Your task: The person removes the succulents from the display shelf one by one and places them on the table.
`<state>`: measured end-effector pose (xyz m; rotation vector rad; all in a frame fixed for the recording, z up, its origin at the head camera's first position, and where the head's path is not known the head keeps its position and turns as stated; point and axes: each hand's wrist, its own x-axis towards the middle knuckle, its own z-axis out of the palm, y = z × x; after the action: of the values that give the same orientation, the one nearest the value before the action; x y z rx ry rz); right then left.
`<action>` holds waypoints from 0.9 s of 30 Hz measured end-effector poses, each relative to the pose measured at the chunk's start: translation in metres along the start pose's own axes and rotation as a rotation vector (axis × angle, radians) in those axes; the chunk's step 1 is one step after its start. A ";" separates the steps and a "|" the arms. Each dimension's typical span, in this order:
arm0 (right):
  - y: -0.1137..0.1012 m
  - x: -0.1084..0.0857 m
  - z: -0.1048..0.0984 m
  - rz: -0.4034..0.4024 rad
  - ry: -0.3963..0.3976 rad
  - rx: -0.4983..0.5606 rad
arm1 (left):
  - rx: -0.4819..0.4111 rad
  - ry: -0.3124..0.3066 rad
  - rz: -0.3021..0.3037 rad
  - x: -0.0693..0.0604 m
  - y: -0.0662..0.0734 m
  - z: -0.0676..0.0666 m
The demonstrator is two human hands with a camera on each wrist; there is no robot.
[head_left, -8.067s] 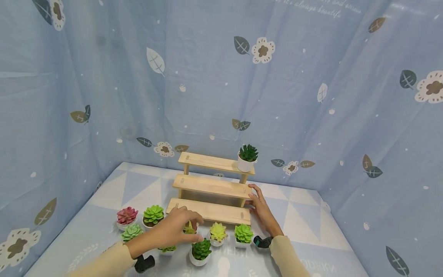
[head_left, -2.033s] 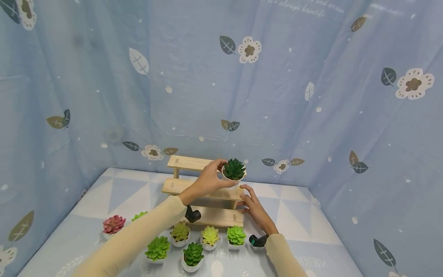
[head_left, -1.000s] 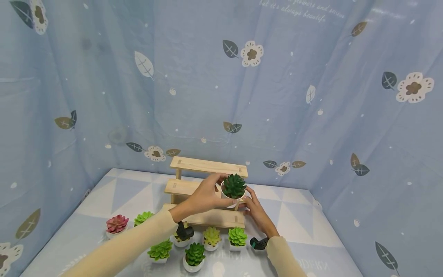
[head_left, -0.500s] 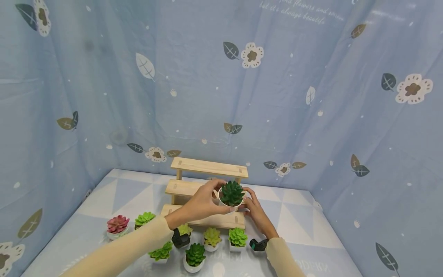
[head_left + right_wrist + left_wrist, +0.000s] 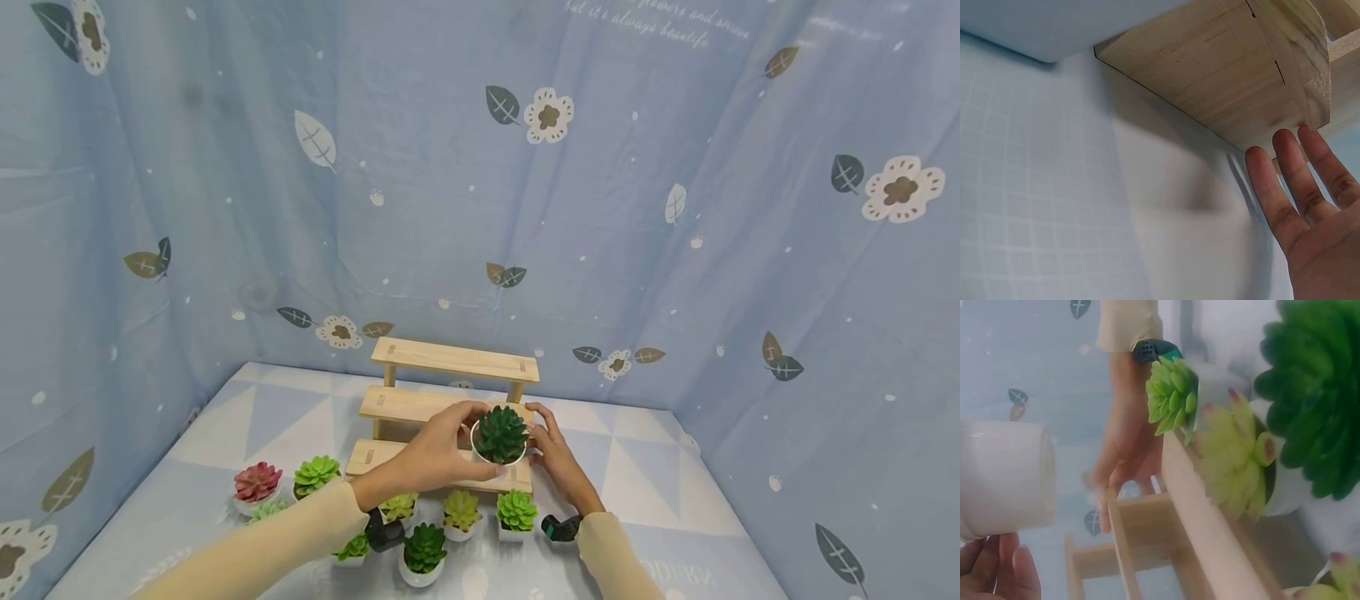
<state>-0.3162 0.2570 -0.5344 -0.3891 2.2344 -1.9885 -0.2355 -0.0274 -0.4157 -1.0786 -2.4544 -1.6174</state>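
In the head view my left hand [image 5: 442, 450] grips a white pot with a dark green succulent [image 5: 502, 435], held in front of the stand's right half. The left wrist view shows the pot's white side [image 5: 1007, 478] above curled fingers [image 5: 1019, 575]. My right hand [image 5: 561, 462] holds the right end of the middle step of a three-step wooden plant stand [image 5: 450, 357]. Seen from the right wrist, three fairly straight fingers [image 5: 1291, 162] reach up by the wood's underside [image 5: 1210, 75]; thumb and index finger are out of that view.
Several potted succulents stand before the stand: bright green [image 5: 516, 510], yellow-green [image 5: 461, 510] and dark green [image 5: 424, 548]. A red one [image 5: 257, 482] and a green one [image 5: 315, 475] are at the left. The left sleeve [image 5: 270, 533] partly covers others. A patterned blue curtain [image 5: 450, 167] hangs behind.
The dark green succulent stood on the top step's right end; my left hand took it off and brought it down and forward. My right hand stays at the middle step's end.
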 end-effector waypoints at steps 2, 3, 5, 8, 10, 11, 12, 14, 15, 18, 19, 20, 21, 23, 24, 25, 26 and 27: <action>-0.001 0.000 0.001 0.001 0.009 0.003 | 0.004 -0.005 -0.008 -0.002 0.000 0.001; -0.002 0.000 0.001 0.001 0.012 0.003 | 0.006 -0.008 -0.013 -0.004 0.000 0.001; -0.002 0.000 0.001 0.004 0.019 0.002 | 0.007 -0.010 -0.019 -0.006 -0.001 0.002; -0.001 0.000 0.001 0.011 0.030 -0.007 | 0.016 -0.013 -0.024 -0.009 -0.002 0.004; 0.000 0.000 0.001 0.018 0.034 -0.011 | 0.021 -0.015 -0.024 -0.011 -0.003 0.006; 0.000 0.001 0.001 0.021 0.036 -0.012 | 0.019 -0.017 -0.023 -0.013 -0.003 0.006; 0.001 0.001 0.001 0.022 0.036 -0.015 | 0.016 -0.019 -0.020 -0.014 -0.003 0.007; 0.002 0.000 0.001 0.024 0.035 -0.019 | 0.001 -0.026 -0.023 -0.017 -0.003 0.008; 0.002 0.000 0.001 0.025 0.034 -0.021 | -0.008 -0.030 -0.027 -0.018 -0.003 0.008; 0.001 0.000 0.002 0.020 0.032 -0.029 | -0.036 -0.042 -0.056 -0.023 -0.003 0.009; 0.001 -0.001 0.002 0.017 0.030 -0.030 | -0.040 -0.046 -0.071 -0.024 -0.004 0.009; 0.001 -0.001 0.002 0.013 0.027 -0.029 | -0.045 -0.051 -0.084 -0.026 -0.004 0.010; 0.001 -0.001 0.002 0.010 0.026 -0.030 | -0.049 -0.054 -0.095 -0.027 -0.004 0.010; 0.000 -0.001 0.002 0.003 0.023 -0.033 | -0.052 -0.057 -0.115 -0.029 -0.005 0.011; 0.000 -0.001 0.002 0.001 0.021 -0.033 | -0.056 -0.059 -0.121 -0.030 -0.005 0.012; 0.000 -0.001 0.002 0.002 0.022 -0.030 | -0.057 -0.059 -0.127 -0.031 -0.006 0.012; 0.000 -0.001 0.002 0.002 0.021 -0.029 | -0.058 -0.058 -0.131 -0.032 -0.007 0.013; 0.000 -0.001 0.002 0.003 0.021 -0.028 | -0.059 -0.056 -0.134 -0.033 -0.007 0.013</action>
<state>-0.3151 0.2555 -0.5349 -0.3698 2.2765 -1.9707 -0.2096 -0.0359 -0.4397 -0.9996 -2.5827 -1.7288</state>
